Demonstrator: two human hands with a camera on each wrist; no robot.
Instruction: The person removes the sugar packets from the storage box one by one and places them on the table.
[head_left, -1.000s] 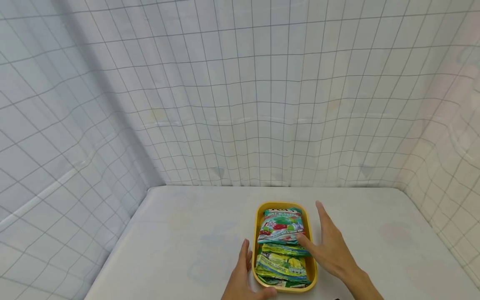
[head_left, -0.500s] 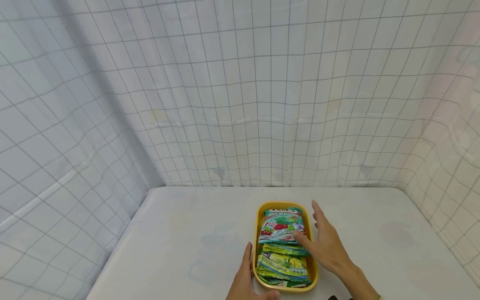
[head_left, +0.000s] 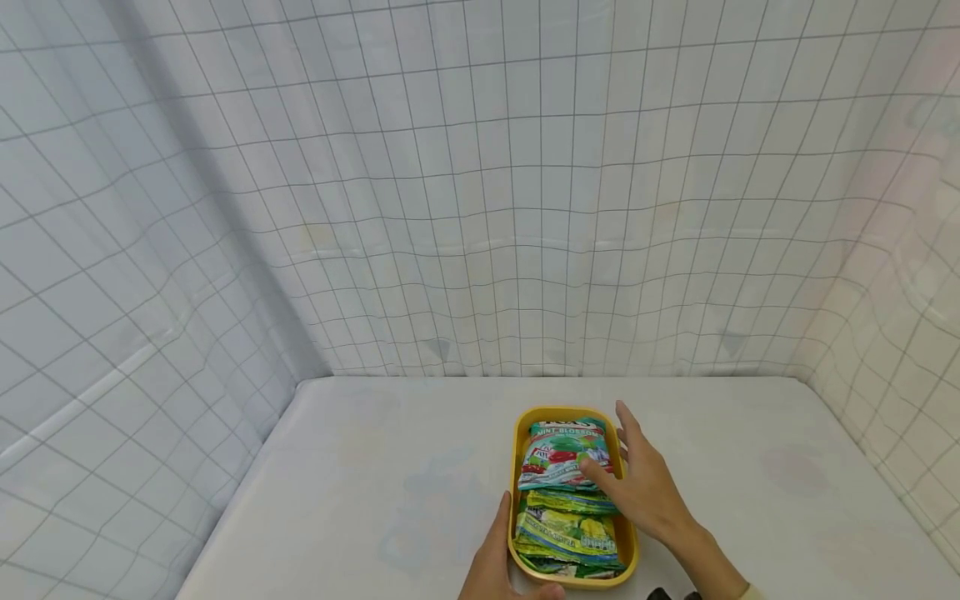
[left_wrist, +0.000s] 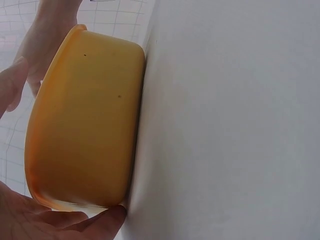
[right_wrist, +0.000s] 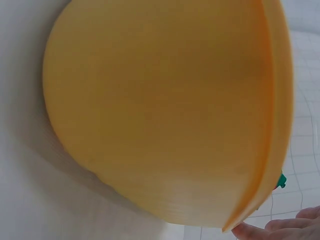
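While wearing a pale sleeve behind the right wrist, showing beside it a small dark thing, too cropped to name. Laying the left hand, relaxed and unclenched, at the near left corner of a yellow box, running nearly straight fingers along the outside of the left wall and pointing the thumb across in front of the near wall. Touching the box low down with a fingertip, close to the tabletop, in the left wrist view. Seeing the box as standing upright on a white table, between both hands. Holding inside, at the near end, a green bag mostly hidden under a yellow bag; showing next a narrow yellow strip of packaging; then, at the far end, lying face up, a teal bag printed with MINT BLOSSOM and red fruit. Spreading the right hand at the outer right wall, likewise released, extending the index finger away along that side and stretching the thumb across the rim, over the teal bag; not showing clearly as touching the bag or just above. Farther off, surrounding the table with white, grid-lined sheeting, bending in gentle waves at the back and both sides.
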